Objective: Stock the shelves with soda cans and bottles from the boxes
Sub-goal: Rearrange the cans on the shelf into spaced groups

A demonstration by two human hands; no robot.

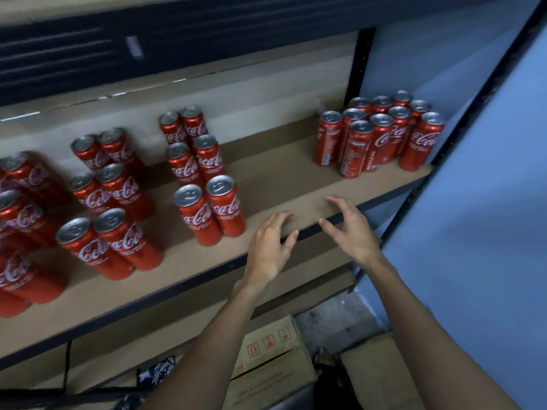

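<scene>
Cardboard boxes sit on the floor below the shelf, nearest the camera. One bears printed handling symbols and its flap is ajar. Both forearms reach over them to the shelf's front edge. The left hand is empty, its fingers loosely curled and its fingertips over the dark metal rim of that edge — whether they touch it cannot be told. The right hand, just beside it toward the shelf's right end, is also empty, fingers spread and bent above the same edge.

Just beyond the left hand, on the brown board, stands a block of cans. They are slim, tall and red, with white Coca-Cola script and silver tops with pull tabs, upright in two files running three deep toward the back of the shelf. Toward the shelf's left end are paired cans of the same kind, blurred near the picture's border. At the shelf's right end a tight cluster of cans stands near the back corner, beside the dark upright post.

Between the block and the cluster the board lies bare from front edge to back — the widest open stretch, straight ahead of both hands. A blue wall closes the shelf's right end.
</scene>
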